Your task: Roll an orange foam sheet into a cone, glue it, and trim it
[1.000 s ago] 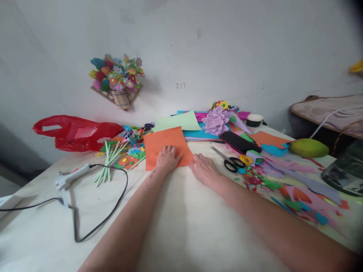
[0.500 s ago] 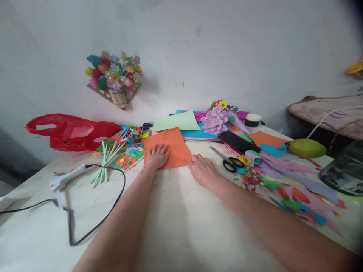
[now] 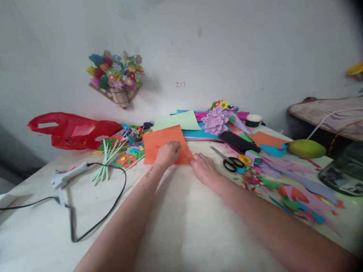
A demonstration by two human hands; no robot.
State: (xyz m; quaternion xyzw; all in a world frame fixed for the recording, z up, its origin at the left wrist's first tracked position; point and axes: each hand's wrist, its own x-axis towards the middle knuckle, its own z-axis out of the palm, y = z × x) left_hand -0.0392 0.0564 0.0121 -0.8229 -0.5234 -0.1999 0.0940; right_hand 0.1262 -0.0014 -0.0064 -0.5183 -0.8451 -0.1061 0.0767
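Observation:
An orange paper sheet (image 3: 154,141) lies on the white table, with light green paper (image 3: 184,120) behind it. Over the sheet's middle right is my left hand (image 3: 169,153), its fingers curled together; whether anything is under them is hidden. My right hand (image 3: 204,169) has its fingertips closed on the sheet's lower right corner. Just right of that hand lie black-handled scissors (image 3: 232,162).
A glue gun (image 3: 70,174) with a looping black cord and a red bag (image 3: 76,130) are at the left, near pale green sticks (image 3: 105,160). Paper scraps, a phone (image 3: 238,141), a green fruit (image 3: 306,148) and a large jar (image 3: 344,172) are at the right.
My left hand has moved right across the orange sheet and its spread fingers have curled in. The right hand stays at the sheet's corner.

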